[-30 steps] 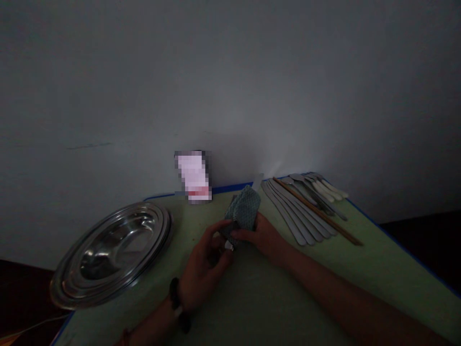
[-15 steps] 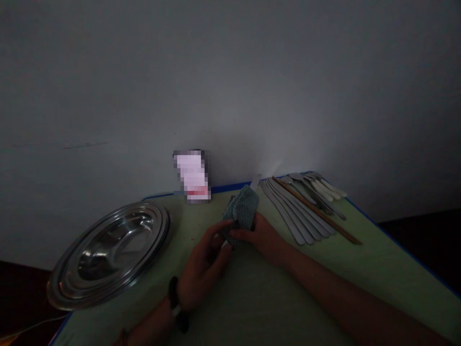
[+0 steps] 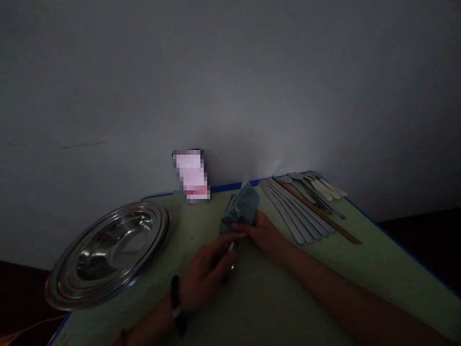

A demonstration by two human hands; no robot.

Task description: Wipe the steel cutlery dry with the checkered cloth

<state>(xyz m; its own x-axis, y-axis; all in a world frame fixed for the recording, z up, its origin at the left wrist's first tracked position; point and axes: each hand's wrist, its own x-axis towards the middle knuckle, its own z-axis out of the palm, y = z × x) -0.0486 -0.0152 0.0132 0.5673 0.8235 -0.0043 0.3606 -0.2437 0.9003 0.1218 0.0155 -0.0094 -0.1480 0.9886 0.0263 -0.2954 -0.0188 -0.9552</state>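
My right hand (image 3: 264, 234) grips a crumpled teal checked cloth (image 3: 240, 209) just above the green table (image 3: 288, 298), fingers closed round its lower edge. My left hand (image 3: 209, 271), with a dark band on the wrist, is curled round a small shiny metal piece (image 3: 231, 248) that pokes out below the cloth; it looks like the end of a utensil, most of it hidden. The two hands touch at the fingertips.
A stack of round steel plates (image 3: 108, 250) lies at the table's left edge. Several flat metal utensils (image 3: 295, 211), a wooden stick (image 3: 317, 211) and white-handled spoons (image 3: 326, 187) lie in a row at the back right. A blurred card (image 3: 191, 174) leans against the wall.
My left hand has slid toward me and down, drawing the shiny piece out from under the cloth. The right hand and cloth stay almost still.
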